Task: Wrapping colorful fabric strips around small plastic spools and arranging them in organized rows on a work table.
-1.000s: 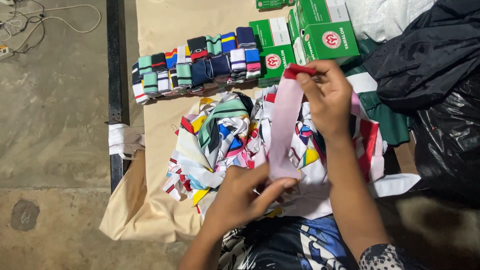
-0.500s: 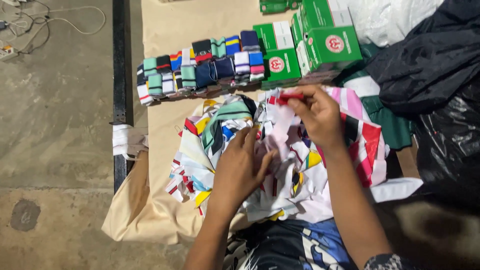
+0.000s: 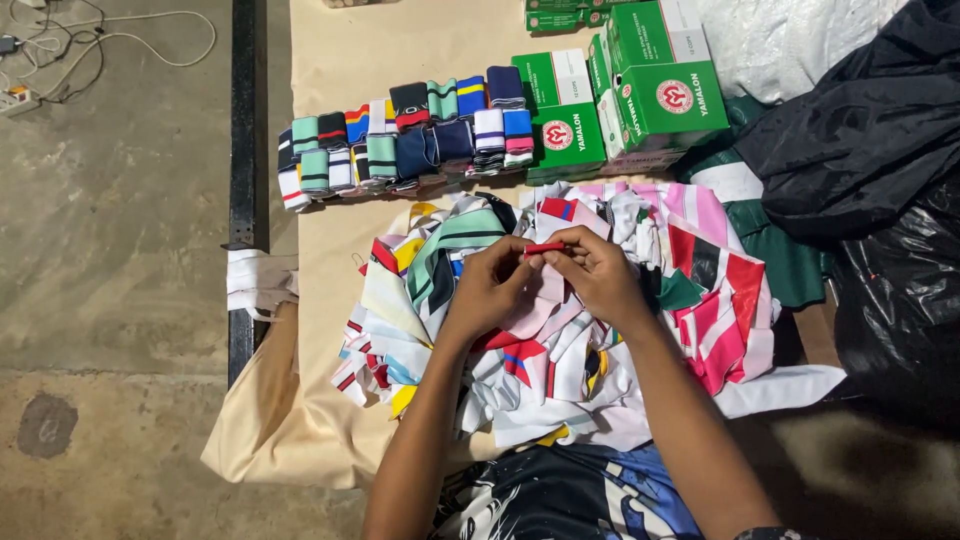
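I log rolled striped bands in rows near the surface's far edge, green boxes beside them, black bags at the right edge.

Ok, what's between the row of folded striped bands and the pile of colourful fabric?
Head view: only bare beige cloth separates the folded bands from the pile.

both hands pinch a red-edged strip over the cloth pile.

Pink red-edged fabric strip, folded, atop garment pile.
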